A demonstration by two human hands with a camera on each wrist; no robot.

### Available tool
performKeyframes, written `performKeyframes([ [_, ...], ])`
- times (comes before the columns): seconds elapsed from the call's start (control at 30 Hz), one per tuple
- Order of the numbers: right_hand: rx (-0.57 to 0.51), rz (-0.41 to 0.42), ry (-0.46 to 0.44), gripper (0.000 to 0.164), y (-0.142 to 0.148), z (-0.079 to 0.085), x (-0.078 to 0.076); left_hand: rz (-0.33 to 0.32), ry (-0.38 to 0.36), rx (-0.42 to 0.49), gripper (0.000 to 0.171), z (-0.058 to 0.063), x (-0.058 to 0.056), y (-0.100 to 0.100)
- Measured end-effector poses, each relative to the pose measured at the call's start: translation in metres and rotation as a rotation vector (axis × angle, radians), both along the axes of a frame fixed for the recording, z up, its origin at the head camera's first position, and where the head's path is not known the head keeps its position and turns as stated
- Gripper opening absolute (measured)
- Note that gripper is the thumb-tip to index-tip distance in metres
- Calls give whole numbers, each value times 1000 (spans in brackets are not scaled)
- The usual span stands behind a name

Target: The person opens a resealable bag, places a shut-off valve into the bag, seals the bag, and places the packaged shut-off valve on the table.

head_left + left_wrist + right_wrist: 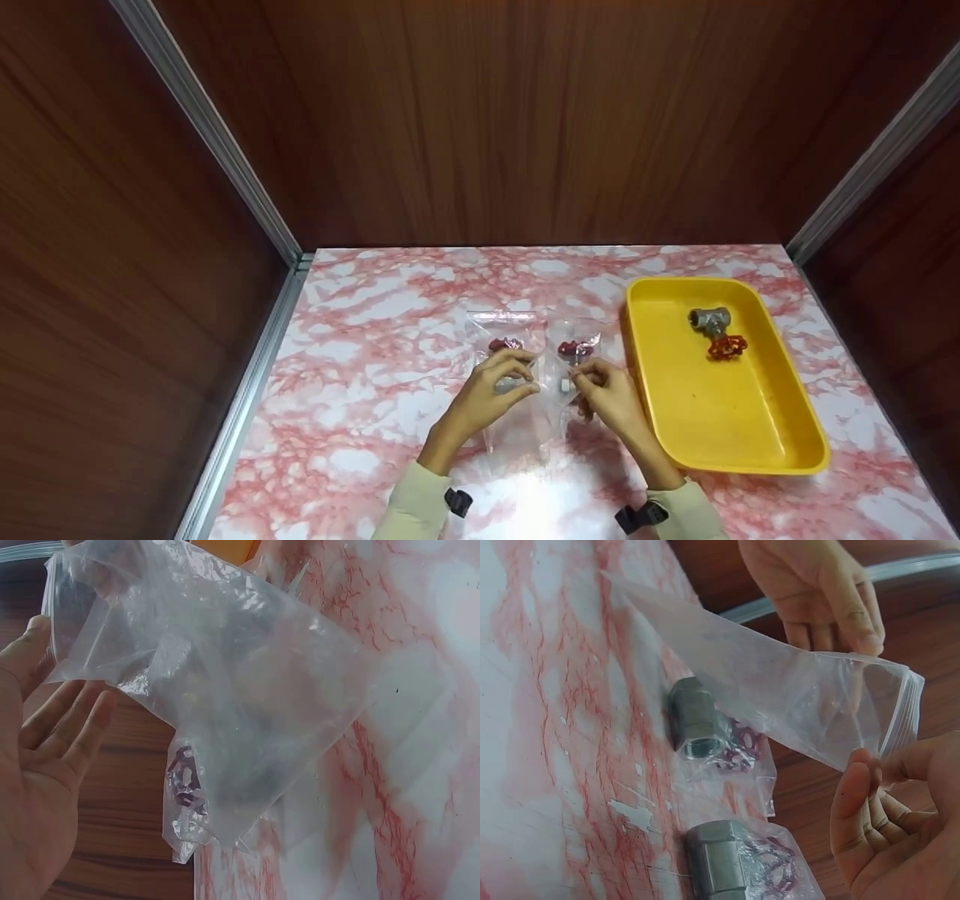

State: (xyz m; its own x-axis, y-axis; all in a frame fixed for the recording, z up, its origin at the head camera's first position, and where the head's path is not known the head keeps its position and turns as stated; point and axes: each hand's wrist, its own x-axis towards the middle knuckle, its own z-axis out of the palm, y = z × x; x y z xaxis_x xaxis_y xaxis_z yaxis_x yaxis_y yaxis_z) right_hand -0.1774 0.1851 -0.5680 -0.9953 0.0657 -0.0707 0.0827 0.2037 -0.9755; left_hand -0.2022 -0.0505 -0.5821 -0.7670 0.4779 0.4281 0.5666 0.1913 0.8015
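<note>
A clear zip-top plastic bag [802, 701] is held up between both hands, its zip edge towards the fingertips. My left hand [484, 390] pinches one side of the opening, the thumb [36, 634] on the zip edge. My right hand [613, 394] pinches the other corner between thumb and forefinger. No part shows inside this bag. Beneath it on the table lie two valves in clear bags, each a grey metal body with a dark red handwheel. One bagged valve [697, 720] is farther off in the right wrist view; the other bagged valve [724, 862] is closer.
To the right stands a yellow tray [709, 435] with one unbagged valve [718, 330] in it, grey with a red handwheel. The table [352, 352] has a red-and-white marbled top. Wood-look panels [480, 135] with metal edge strips enclose it at the back and sides.
</note>
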Motion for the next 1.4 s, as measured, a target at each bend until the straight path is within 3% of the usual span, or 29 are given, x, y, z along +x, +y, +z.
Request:
performKeyframes([
  [0.3,60,16,15,12,3,1,-1,29,18,-25,19,1,1,-1],
  [0.5,119,11,74,14,9,1,-2,43,45,-29,18,1,2,0],
  [0.73,201,10,97,11,24,2,-2,31,51,-30,19,-1,3,-1],
  [1.0,348,-8,107,22,43,8,-8,21,58,-25,20,-4,3,-1],
  [1.2,424,-24,166,27,58,10,-15,24,75,-39,19,-5,3,-1],
  [1.4,486,-27,210,29,74,13,-19,21,36,-42,20,-4,5,-2],
])
